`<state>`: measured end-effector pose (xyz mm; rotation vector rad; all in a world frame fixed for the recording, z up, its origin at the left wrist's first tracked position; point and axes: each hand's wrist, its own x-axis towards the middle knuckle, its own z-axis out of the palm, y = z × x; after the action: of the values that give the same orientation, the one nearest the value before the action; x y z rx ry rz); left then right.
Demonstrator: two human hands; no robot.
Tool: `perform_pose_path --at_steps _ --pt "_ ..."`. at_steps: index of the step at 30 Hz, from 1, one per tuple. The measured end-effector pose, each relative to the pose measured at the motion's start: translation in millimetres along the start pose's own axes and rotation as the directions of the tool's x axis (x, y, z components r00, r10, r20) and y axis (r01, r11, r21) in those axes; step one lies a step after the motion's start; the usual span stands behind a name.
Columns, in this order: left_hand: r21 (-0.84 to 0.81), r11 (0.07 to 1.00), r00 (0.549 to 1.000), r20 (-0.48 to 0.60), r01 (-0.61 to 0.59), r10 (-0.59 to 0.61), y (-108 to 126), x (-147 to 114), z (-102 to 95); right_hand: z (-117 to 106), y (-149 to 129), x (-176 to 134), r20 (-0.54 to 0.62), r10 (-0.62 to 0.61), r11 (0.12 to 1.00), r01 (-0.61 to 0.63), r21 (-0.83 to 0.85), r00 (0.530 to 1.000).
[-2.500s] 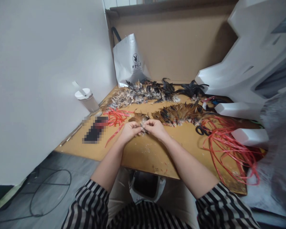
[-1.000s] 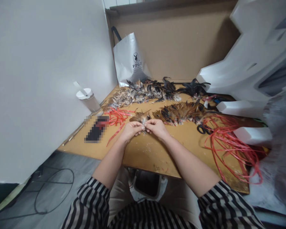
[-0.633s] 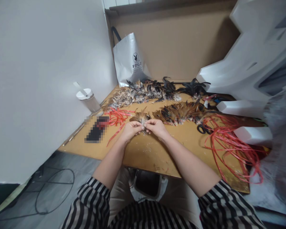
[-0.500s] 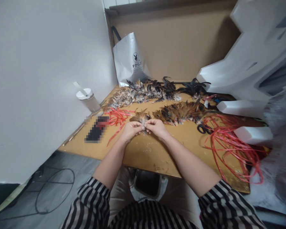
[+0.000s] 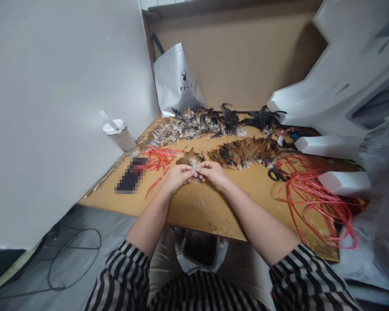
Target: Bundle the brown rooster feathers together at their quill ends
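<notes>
A small bunch of brown feathers is pinched between my two hands, just above the table's middle. My left hand grips its pale base from the left, and my right hand pinches the same base from the right. Fingertips of both hands nearly meet there, hiding the quill ends. Beyond my right hand lies a row of brown and black feather bunches. To the left of my left hand, cut red plastic strips lie in a loose heap.
A longer feather pile lies at the back, before a silver bag. At left stand a lidded cup and a blurred-out dark object. Black-handled scissors and a red strip tangle lie right, near white foam pieces.
Hardly anything differs. Both hands stay at the feather bunch with slight finger movement, and the view has shifted very slightly.
</notes>
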<state>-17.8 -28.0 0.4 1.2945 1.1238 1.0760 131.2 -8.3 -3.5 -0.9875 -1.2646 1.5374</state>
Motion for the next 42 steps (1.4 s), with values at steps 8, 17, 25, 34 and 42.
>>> perform_pose_path --at_steps 8,17,25,34,42 --pt "-0.035 0.999 0.996 -0.093 -0.004 0.001 -4.7 4.4 2.5 2.9 0.5 -0.6 0.013 -0.004 0.999 0.004 -0.048 1.000" --pt "-0.020 0.996 0.978 -0.192 -0.081 0.076 -12.9 8.7 -2.7 4.8 2.2 -1.1 -0.049 -0.085 0.967 0.070 -0.244 0.995" --pt "-0.001 0.995 0.974 -0.201 -0.102 0.100 -4.8 4.1 3.6 4.6 6.0 2.6 -0.099 -0.223 0.938 0.186 -0.291 0.970" --pt "-0.037 0.994 0.984 -0.155 -0.100 0.093 -6.9 4.6 4.5 6.0 3.2 0.6 -0.091 -0.150 0.984 0.140 -0.108 0.985" --pt "-0.107 0.990 0.994 -0.064 -0.094 0.087 -8.8 5.5 -1.0 4.4 -5.2 -1.3 -0.059 -0.025 0.993 0.031 0.113 0.998"
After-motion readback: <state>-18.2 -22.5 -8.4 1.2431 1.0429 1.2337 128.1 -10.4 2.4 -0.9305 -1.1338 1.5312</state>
